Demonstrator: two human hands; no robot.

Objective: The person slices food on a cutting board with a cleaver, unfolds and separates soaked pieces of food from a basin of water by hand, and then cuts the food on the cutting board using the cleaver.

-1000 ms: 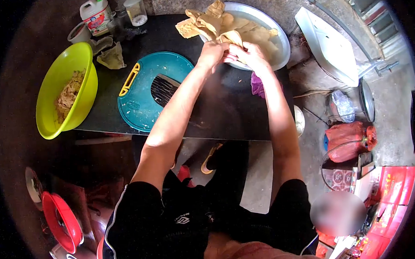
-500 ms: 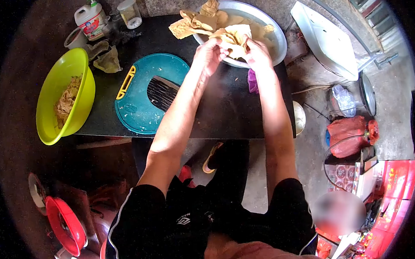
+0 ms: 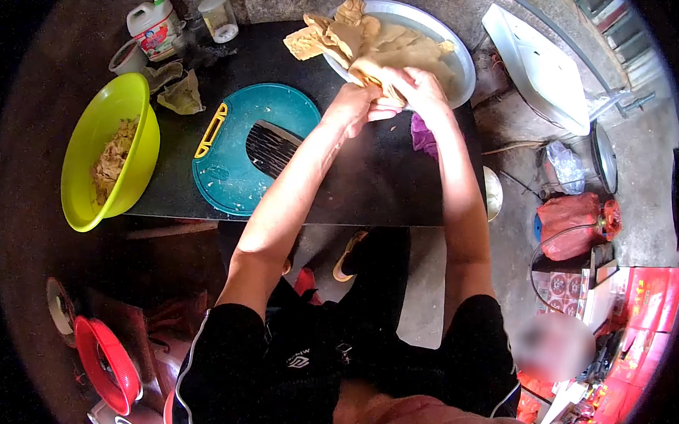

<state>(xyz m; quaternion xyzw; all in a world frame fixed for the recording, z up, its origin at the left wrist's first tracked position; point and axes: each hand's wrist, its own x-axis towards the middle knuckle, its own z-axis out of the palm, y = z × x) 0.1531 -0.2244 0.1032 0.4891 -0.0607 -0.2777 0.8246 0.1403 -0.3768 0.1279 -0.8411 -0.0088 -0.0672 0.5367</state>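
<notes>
A round metal basin at the far side of the black table is piled with tan, thin sheets of food. My left hand and my right hand meet at the basin's near rim, both gripping a folded tan sheet pulled from the pile. A teal cutting board with a yellow handle lies to the left of my hands, with a dark cleaver resting on it.
A lime-green bowl of chopped tan strips sits at the table's left end. A detergent bottle, a clear jar, a cup and rags stand at the back left. A purple cloth lies by my right wrist. Red bags and a red basin are on the floor.
My hands have come down from above the basin to its near rim, still holding the tan sheet, which is now more bunched between them.
</notes>
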